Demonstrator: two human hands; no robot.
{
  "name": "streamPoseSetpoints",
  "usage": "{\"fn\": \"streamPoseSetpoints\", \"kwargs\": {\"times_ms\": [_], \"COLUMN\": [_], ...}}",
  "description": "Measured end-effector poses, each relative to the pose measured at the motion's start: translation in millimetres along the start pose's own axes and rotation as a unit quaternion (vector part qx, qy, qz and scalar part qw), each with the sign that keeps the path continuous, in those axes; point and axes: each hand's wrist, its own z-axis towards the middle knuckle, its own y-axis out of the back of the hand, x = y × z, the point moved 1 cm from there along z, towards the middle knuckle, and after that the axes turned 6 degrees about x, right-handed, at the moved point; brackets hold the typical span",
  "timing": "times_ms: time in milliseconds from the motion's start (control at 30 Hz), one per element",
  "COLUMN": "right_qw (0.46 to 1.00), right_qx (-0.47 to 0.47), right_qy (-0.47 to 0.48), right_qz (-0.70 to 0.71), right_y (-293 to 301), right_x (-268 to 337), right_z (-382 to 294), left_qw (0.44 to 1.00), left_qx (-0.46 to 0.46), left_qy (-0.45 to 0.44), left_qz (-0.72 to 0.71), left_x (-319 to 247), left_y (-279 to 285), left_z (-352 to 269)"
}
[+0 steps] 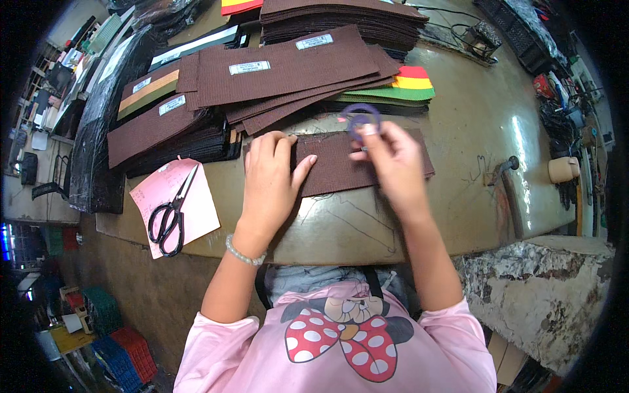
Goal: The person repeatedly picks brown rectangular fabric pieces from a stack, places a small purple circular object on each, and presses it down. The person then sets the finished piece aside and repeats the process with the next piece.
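In front of me lies a brown ribbed webbing strip (334,172), flat on the worktable with loose threads along its far edge. My left hand (270,172) presses on its left end, thumb spread across the top and fingers bent near the far edge. Above the strip's right part, my right hand (393,162) grips a purple ring-shaped tool (363,115) between thumb and fingers. Motion blurs this tool, so its exact kind is unclear. Black-handled scissors (169,221) rest on a pink sheet of paper (201,216) with writing, left of my left hand.
Labelled brown strips (285,69) lie fanned beyond my hands. Further stacks stand behind (339,24) and at left (152,132). A red, yellow and green striped stack (413,86) sits at right. A metal fitting (501,169) rises from the worktable (462,206); cut threads lie near its front edge.
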Motion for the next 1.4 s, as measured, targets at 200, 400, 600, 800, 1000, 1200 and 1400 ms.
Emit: {"fn": "streamPoseSetpoints", "kwargs": {"times_ms": [200,400,600,800,1000,1200,1400], "right_qw": [0.989,0.994,0.982,0.976,0.977,0.971,0.978], "right_qx": [-0.101,-0.089,-0.097,-0.08,-0.07,-0.054,-0.056], "right_qy": [-0.014,0.065,0.105,0.106,0.099,0.119,0.061], "right_qz": [-0.103,-0.023,-0.124,-0.174,-0.174,-0.198,-0.192], "right_y": [-30.0,-25.2,-25.2,-30.2,-32.5,-29.4,-37.8], "right_x": [-23.9,-29.3,-30.9,-29.4,-28.3,-22.9,-22.4], "right_z": [6.2,3.5,4.4,2.0,3.0,0.5,2.8], "left_qw": [0.999,0.984,0.96,0.96,0.959,0.95,0.891], "left_qx": [0.041,0.136,0.07,-0.007,-0.011,-0.02,-0.03], "left_qy": [0.016,-0.032,0.085,0.092,0.095,0.103,0.172], "left_qz": [0.001,-0.107,-0.257,-0.266,-0.267,-0.293,-0.419], "left_x": [0.3,0.4,7.7,14.9,13.9,20.3,27.0], "left_y": [0.3,-0.3,-7.1,-13.5,-15.5,-17.0,-17.8], "left_z": [-2.7,32.0,38.2,26.3,27.3,26.1,26.5]}}
